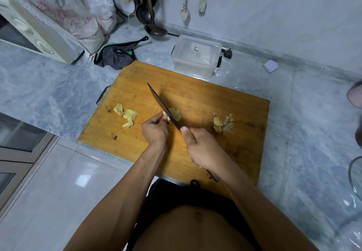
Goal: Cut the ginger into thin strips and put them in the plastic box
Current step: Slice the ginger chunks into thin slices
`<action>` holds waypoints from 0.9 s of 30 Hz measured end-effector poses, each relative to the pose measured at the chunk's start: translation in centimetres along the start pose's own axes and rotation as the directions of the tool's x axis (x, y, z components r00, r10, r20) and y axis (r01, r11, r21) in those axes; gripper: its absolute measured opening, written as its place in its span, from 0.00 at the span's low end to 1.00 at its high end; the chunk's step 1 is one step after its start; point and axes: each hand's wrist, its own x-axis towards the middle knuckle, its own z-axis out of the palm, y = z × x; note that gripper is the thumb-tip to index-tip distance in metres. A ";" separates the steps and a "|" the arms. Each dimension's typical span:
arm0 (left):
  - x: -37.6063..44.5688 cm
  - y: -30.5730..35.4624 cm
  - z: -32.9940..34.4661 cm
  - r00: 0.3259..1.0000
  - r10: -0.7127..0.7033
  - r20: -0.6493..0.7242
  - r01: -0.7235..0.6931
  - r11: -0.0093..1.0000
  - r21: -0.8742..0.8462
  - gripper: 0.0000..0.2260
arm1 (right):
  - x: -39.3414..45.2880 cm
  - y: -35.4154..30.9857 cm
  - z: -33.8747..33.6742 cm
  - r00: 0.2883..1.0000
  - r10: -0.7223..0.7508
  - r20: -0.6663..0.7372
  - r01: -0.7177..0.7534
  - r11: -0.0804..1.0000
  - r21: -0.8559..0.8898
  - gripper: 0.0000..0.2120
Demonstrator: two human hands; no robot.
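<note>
Here the wooden cutting board (195, 97) lies on the marbled bench (293, 133), its near edge at the person's body. The left hand (155, 130) has its fingers curled and pinches the ginger piece (175, 113) near the middle of the board, fingertips right beside the blade. The right hand (203, 148) is wrapped round the handle of the knife (162, 105), thumb laid forward along the top near the blade's base; the handle's end shows below the wrist. The blade runs diagonally away from the person toward the upper left, edge down on the ginger piece between the two hands.

Flat ginger slices (127, 115) lie on the left part of the board, apart from the hands. A small heap of ginger scraps (223, 123) lies on the right part, well apart from the knife.

The plastic box (195, 56), clear, sits on the bench just beyond the far edge of the board, near the wall. Whether it holds any ginger cannot be determined. A dark cloth (115, 55) lies on the bench left of the box, and ladles (148, 15) hang against the wall behind.
</note>
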 end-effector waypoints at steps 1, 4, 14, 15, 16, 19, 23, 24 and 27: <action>0.0 0.0 0.0 1.000 0.009 -0.002 -0.009 1.000 0.009 0.08 | -0.1 0.0 0.0 1.000 -0.002 -0.005 0.002 1.000 -0.005 0.22; -0.3 0.2 -0.1 1.000 0.026 -0.004 -0.026 0.999 0.037 0.09 | 0.3 -0.1 0.4 1.000 -0.017 -0.019 0.016 0.999 -0.030 0.22; -0.6 0.9 -0.2 0.999 0.027 -0.022 -0.025 0.998 0.061 0.09 | 1.2 0.8 0.4 1.000 0.005 0.010 -0.005 0.999 -0.043 0.22; -0.4 0.8 -0.1 1.000 0.020 -0.020 -0.019 0.998 0.054 0.09 | 1.0 1.0 0.5 1.000 0.017 0.013 -0.016 0.999 -0.040 0.22; -0.3 0.7 -0.1 1.000 0.014 -0.015 -0.014 0.999 0.050 0.08 | 1.1 1.2 0.5 1.000 0.024 0.010 -0.023 0.999 -0.038 0.22; -0.1 0.6 -0.2 1.000 0.015 -0.004 -0.015 0.999 0.046 0.08 | 1.2 1.5 0.8 1.000 0.009 -0.015 -0.010 0.999 -0.044 0.22; -0.1 0.5 -0.5 1.000 0.017 -0.003 -0.017 1.000 0.020 0.08 | 1.0 1.8 1.0 1.000 0.016 -0.023 -0.016 1.000 -0.026 0.21; -0.1 0.4 -0.5 1.000 0.012 -0.002 -0.012 1.000 0.018 0.08 | 1.0 1.9 0.9 0.999 0.024 -0.025 -0.024 1.000 -0.014 0.22; 0.0 0.0 -0.6 1.000 0.000 0.025 0.000 1.000 0.003 0.08 | 0.9 1.6 0.3 0.998 0.064 -0.022 -0.063 0.996 0.068 0.22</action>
